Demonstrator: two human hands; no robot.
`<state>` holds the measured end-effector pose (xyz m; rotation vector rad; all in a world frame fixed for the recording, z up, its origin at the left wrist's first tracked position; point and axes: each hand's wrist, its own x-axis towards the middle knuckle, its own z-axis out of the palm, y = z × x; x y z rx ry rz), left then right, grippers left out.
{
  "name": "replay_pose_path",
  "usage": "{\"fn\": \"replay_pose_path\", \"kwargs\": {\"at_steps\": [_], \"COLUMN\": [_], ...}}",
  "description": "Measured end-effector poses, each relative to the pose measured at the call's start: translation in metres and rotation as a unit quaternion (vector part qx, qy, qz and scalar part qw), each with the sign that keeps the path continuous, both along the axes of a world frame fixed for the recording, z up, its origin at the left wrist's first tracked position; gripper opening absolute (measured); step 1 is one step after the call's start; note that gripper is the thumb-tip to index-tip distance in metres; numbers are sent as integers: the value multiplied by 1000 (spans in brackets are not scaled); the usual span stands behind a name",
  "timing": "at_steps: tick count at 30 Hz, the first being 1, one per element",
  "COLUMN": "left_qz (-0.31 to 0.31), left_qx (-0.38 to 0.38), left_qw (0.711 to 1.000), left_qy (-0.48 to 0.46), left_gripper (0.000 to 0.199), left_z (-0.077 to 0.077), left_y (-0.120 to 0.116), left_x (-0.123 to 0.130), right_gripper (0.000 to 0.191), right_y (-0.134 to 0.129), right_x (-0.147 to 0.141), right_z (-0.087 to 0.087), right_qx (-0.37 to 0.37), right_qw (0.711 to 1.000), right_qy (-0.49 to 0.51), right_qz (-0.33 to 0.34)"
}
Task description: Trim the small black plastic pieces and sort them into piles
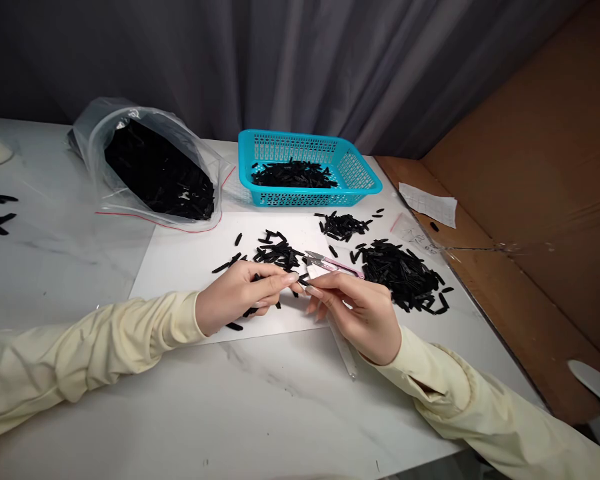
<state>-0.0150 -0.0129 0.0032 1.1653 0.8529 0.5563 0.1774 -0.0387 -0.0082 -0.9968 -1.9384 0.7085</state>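
Over a white paper sheet, my left hand and my right hand meet fingertip to fingertip. Each is closed in a pinch on a small black strip, mostly covered by the fingers. A loose pile of like black strips lies just beyond my left hand, and some show under it. Thread snips with a pink handle rest behind my right hand. To the right of that hand is a bigger pile of black strips.
A blue basket with black strips stands at the back. Left of it, a clear zip bag lies open, full of black pieces. A smaller heap sits before the basket. A cardboard wall rises at the right; a paper slip lies near it.
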Motion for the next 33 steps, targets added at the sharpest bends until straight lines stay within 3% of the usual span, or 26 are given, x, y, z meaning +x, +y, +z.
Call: {"fn": "replay_pose_path", "kwargs": {"at_steps": [18, 21, 24, 26, 29, 33], "left_qz": [-1, 0, 1, 1, 0, 4], "left_qx": [1, 4, 12, 8, -6, 2], "left_qw": [1000, 1000, 999, 999, 1000, 1000], "left_qy": [28, 28, 31, 31, 30, 14], "left_gripper": [28, 28, 32, 33, 28, 22], "left_z": [2, 3, 4, 6, 6, 1], "left_y": [0, 0, 0, 0, -1, 0], "left_x": [2, 3, 3, 3, 4, 3], "right_gripper": [20, 21, 23, 24, 23, 25], "right_y": [-1, -2, 4, 20, 67, 143], "right_x": [0, 1, 7, 13, 19, 9], "right_z": [0, -1, 2, 9, 26, 51], "right_qx": [45, 88, 182, 240, 280, 214], "right_qw": [998, 995, 978, 958, 924, 877], "right_qy": [-34, -49, -98, -149, -245, -414], "right_qz": [-7, -9, -30, -49, -91, -117]}}
